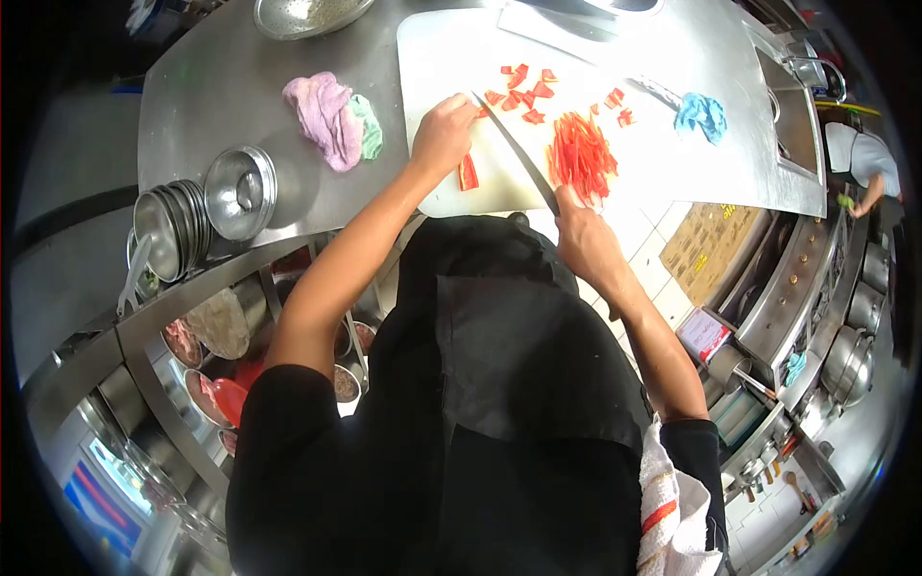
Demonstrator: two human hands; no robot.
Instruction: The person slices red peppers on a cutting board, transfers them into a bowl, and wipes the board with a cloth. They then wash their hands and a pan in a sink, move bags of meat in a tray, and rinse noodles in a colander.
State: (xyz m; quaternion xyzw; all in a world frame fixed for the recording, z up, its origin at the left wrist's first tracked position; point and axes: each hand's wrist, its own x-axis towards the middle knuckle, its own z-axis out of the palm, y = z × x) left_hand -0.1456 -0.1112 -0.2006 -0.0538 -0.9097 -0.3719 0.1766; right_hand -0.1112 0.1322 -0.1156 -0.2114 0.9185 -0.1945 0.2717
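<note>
My right hand [584,240] is closed round the handle of a long knife [519,154]. Its blade slants across the white cutting board [432,58], the tip beside my left hand [445,136]. The left fingers are curled down on a small piece of red pepper [481,112], mostly hidden under them. Just below that hand lies a longer red pepper strip [468,174]. A heap of thin red pepper strips [582,158] sits right of the blade. Several short red pepper pieces [520,97] are scattered farther up the board.
Pink [325,120] and green [366,127] cloths lie left of the board, a blue cloth [702,117] to its right. Metal bowls [239,192] line the table's left edge; a colander [312,13] stands at the back. Another person [861,158] is at far right, beyond a sink [789,110].
</note>
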